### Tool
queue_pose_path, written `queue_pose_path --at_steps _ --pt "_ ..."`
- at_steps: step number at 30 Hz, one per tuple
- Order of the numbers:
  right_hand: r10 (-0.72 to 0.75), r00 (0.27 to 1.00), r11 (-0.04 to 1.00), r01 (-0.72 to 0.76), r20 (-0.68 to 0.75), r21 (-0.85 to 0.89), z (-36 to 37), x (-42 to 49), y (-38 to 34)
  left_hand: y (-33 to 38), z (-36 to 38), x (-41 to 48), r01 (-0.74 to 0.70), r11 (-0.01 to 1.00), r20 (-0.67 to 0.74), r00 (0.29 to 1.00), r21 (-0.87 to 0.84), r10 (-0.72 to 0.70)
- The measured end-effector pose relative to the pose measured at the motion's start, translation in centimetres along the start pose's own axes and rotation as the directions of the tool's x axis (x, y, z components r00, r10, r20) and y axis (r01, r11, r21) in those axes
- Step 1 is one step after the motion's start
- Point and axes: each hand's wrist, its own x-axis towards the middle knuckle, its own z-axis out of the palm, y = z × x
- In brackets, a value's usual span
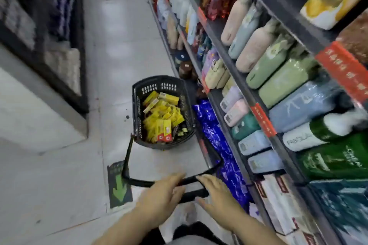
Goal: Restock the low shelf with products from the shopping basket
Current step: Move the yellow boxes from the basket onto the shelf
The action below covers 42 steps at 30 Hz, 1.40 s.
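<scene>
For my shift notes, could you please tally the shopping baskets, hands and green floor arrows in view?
Shopping basket: 1
Hands, left hand and right hand: 2
Green floor arrow: 1
Total: 4

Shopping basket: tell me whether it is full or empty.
Partly full. The basket stands on the floor with a heap of yellow boxes covering its bottom, its far mesh wall bare above them.
</scene>
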Motion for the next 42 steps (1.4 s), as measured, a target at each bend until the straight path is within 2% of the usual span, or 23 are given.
queue_pose_path --at_steps 3,7,13,16,21,28,33,38,42 --pt "-0.061 0.992 0.989 0.075 0.107 -0.129 0.8 1.4 0.9 -0.9 3.6 0.5 -0.024 0.997 0.049 0.999 0.076 0.020" --pt "-0.156 0.969 0.962 0.192 0.190 -0.193 1.5 2.4 0.5 -2.5 5.8 0.1 0.063 0.986 0.013 0.998 0.152 -0.065" --pt "-0.185 0.945 0.954 0.238 0.269 -0.182 -0.3 3.9 0.1 -3.4 5.5 0.3 0.128 0.937 0.006 0.991 0.324 -0.137" --pt "-0.225 0.940 0.948 0.272 0.256 -0.164 -1.5 4.8 0.0 -3.5 4.3 1.4 0.147 0.893 0.015 0.985 0.426 -0.170" --pt "-0.263 0.936 0.950 0.293 0.234 -0.108 -3.9 7.1 -0.5 -3.8 1.2 4.0 0.088 0.879 0.051 0.991 0.469 -0.127" --pt "-0.308 0.923 0.905 0.358 0.230 -0.227 -7.4 14.3 -2.1 -5.6 -4.5 9.6 0.051 0.955 -0.027 0.999 0.292 -0.045" --pt "-0.285 0.948 0.892 0.317 0.142 -0.324 -11.5 21.8 -5.0 -8.1 -10.4 15.8 0.000 0.975 -0.097 0.995 0.223 0.022" --pt "-0.260 0.958 0.896 0.285 0.118 -0.340 -17.3 28.9 -8.3 -9.0 -18.3 22.4 0.041 0.989 -0.056 0.998 0.143 -0.033" --pt "-0.246 0.963 0.899 0.269 0.110 -0.345 -20.6 34.0 -10.5 -9.8 -23.8 26.8 0.025 0.986 -0.005 1.000 0.164 -0.024"
